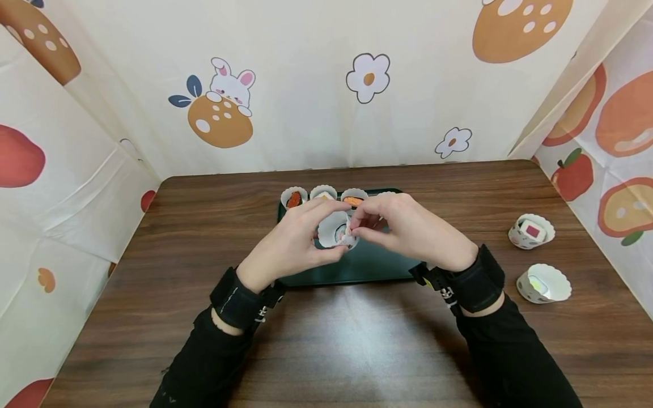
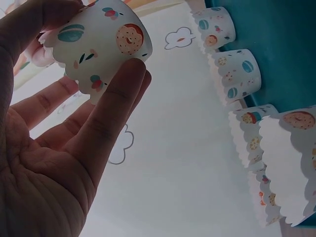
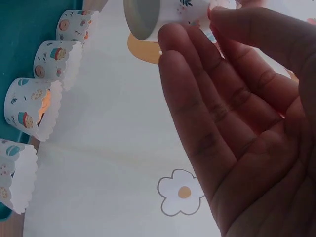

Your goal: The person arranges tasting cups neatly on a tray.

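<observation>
In the left wrist view my left hand holds a white paper baking cup between thumb and fingers; macarons and a doughnut are printed on its side. Tilted, the cup also shows at the top of the right wrist view. There my right hand pinches it near its scalloped rim. Both hands are close together above the dark green tray. White paper shows between them in the head view, partly hidden by fingers. Another baking cup appears large at the left wrist view's right edge.
Along the tray's far side stand several baking cups: one with a reddish-brown piece, one with an orange piece. Two more cups stand on the table's right, one holding a white-and-red block, the other a pale, yellowish-green item.
</observation>
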`<state>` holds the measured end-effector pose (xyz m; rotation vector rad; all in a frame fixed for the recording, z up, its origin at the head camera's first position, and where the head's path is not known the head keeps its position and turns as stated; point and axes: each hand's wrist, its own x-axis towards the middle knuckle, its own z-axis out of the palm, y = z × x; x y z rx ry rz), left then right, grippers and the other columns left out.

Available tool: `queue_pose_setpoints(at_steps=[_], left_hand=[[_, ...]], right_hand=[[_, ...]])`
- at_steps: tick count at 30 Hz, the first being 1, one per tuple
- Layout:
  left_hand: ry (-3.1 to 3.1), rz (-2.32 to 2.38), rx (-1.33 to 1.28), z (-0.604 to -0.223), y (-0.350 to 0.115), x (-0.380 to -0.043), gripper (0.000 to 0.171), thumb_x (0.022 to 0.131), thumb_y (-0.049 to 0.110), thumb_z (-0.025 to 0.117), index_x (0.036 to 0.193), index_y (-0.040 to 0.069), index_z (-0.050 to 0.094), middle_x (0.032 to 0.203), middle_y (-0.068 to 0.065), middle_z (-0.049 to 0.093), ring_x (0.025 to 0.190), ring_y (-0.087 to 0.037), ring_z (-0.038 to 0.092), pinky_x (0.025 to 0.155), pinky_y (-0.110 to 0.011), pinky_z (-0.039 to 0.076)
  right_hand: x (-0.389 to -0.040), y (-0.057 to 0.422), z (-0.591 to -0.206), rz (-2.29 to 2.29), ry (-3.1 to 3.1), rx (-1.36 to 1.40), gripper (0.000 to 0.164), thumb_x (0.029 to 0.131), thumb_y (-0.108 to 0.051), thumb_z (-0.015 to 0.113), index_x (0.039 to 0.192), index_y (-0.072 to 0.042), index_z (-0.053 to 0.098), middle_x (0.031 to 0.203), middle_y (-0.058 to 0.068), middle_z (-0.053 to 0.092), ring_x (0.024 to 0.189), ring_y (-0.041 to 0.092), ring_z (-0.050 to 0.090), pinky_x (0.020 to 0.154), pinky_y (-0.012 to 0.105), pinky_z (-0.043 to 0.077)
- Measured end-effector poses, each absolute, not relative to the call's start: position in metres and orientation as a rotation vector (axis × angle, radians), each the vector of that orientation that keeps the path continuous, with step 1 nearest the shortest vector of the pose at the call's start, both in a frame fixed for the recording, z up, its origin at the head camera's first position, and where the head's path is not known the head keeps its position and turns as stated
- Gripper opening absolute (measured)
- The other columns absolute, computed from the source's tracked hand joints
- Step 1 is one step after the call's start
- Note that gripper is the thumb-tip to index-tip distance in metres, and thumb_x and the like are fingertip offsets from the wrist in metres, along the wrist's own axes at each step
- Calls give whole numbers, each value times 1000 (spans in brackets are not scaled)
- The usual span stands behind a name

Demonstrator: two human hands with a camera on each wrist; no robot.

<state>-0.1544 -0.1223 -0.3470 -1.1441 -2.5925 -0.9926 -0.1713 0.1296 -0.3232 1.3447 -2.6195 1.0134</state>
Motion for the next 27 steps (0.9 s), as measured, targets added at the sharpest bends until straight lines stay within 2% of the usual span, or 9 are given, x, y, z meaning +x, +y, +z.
queue_pose_setpoints(at_steps=[5,12,17,27], left_hand=[[-2588,-979,-1149,-349,-120,-156,51,90,22,85,135,6,66,122,-8,68,92,-16,64,75,-27,58],[-2602,-958,-1155,-351,-117,-157,50,90,24,86,134,9,67,120,-7,69,94,-16,64,76,-27,58],[-2596,-940,-1160,-351,-115,-157,48,90,26,86,132,10,68,118,-6,69,93,-16,64,75,-27,58],[-2594,-907,-1175,-350,-114,-157,47,90,26,86,130,10,68,115,-6,69,92,-16,61,73,-26,55]], right_hand=[[-171,132,-320,1012,-2658,1357,1,99,-15,79,100,-15,79,92,-10,74,82,1,65,75,31,60],[-170,134,-320,983,-2673,1364,9,98,-11,79,101,-20,80,96,-12,75,86,0,67,77,31,61],[-169,136,-320,972,-2675,1364,9,97,-11,80,100,-20,81,97,-11,76,87,0,67,77,26,60],[-170,137,-320,964,-2679,1371,9,97,-12,81,100,-21,82,95,-9,77,87,1,68,77,25,59]])
